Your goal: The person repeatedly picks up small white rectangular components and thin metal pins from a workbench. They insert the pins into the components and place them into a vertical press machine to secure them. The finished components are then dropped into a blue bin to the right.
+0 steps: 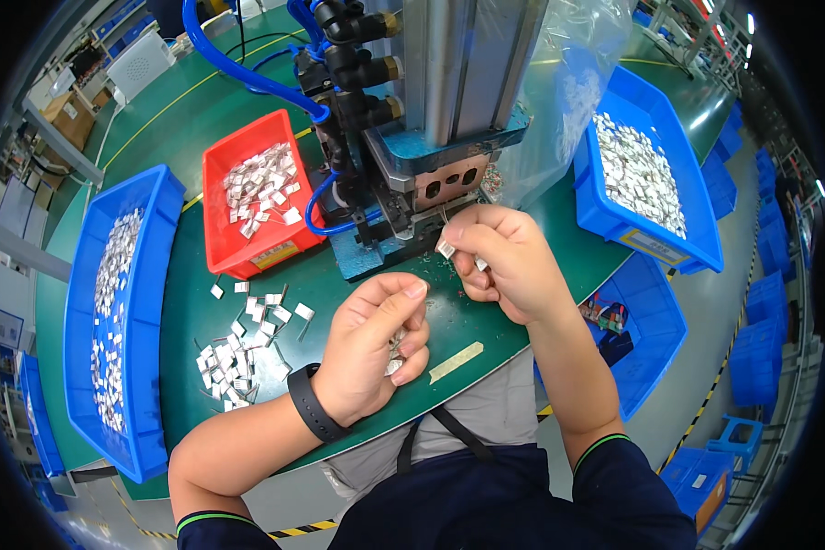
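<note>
My right hand [515,268] pinches a small white rectangular part with thin wire leads [445,248] between thumb and forefinger. It is at the front of the pneumatic press [449,179], with the leads pointing up toward the tooling. Another white piece [480,263] shows among that hand's curled fingers. Nearer to me and to the left, my left hand [372,341] is closed around several of the same white parts [395,354], partly hidden by the fingers. Loose white parts [234,362] lie scattered on the green tabletop [339,490] left of that hand.
A red bin [225,259] of white parts stands left of the press. Long blue bins with more parts flank the table, one left [152,367] and one right [605,213]. Another blue bin [655,339] sits lower right. Blue air hoses [247,78] run to the press. Yellowish tape [456,363] marks the front edge.
</note>
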`<move>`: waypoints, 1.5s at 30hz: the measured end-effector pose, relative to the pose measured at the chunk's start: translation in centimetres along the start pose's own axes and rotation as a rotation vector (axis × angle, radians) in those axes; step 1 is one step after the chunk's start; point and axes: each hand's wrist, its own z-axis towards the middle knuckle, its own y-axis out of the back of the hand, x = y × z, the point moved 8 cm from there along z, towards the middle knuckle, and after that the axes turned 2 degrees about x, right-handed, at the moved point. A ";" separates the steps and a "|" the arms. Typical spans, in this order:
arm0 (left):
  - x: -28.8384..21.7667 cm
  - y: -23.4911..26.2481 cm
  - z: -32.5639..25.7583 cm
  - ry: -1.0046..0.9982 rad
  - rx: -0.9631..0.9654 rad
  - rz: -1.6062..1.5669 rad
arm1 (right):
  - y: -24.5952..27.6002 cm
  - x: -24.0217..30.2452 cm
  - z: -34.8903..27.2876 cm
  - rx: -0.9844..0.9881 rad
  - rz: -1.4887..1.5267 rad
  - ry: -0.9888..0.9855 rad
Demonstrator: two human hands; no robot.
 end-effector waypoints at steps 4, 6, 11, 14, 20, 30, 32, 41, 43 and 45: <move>-0.1 -0.1 -0.1 0.002 -0.007 -0.011 | -0.3 -0.3 -0.2 0.058 -0.020 0.014; -0.1 -0.1 -0.1 0.003 -0.002 -0.010 | -0.4 -0.3 -0.3 0.078 -0.033 0.012; -0.1 -0.1 0.0 0.009 0.003 -0.012 | -0.5 -0.2 -0.5 0.076 -0.054 0.009; -0.1 -0.1 0.0 0.015 -0.002 -0.005 | -0.5 -0.6 -0.4 0.091 -0.007 -0.016; 0.2 0.0 0.3 0.056 0.049 -0.033 | -3.0 -0.6 -1.8 0.252 -0.069 -0.160; 0.6 -0.3 0.1 0.107 0.048 0.091 | -5.3 0.7 -2.3 0.302 -0.876 0.043; 0.4 -0.6 -0.1 0.102 0.031 0.149 | -5.3 0.7 -2.6 0.293 -0.981 0.171; 0.4 -0.5 -0.1 0.090 0.020 0.147 | -3.2 -0.1 -2.7 0.240 -0.706 0.016; 0.5 -0.5 0.0 0.079 0.051 0.117 | -2.9 -0.3 -2.7 0.229 -0.608 0.016; 0.4 -0.6 0.0 0.070 0.071 0.093 | -2.7 -0.5 -2.7 0.215 -0.499 0.010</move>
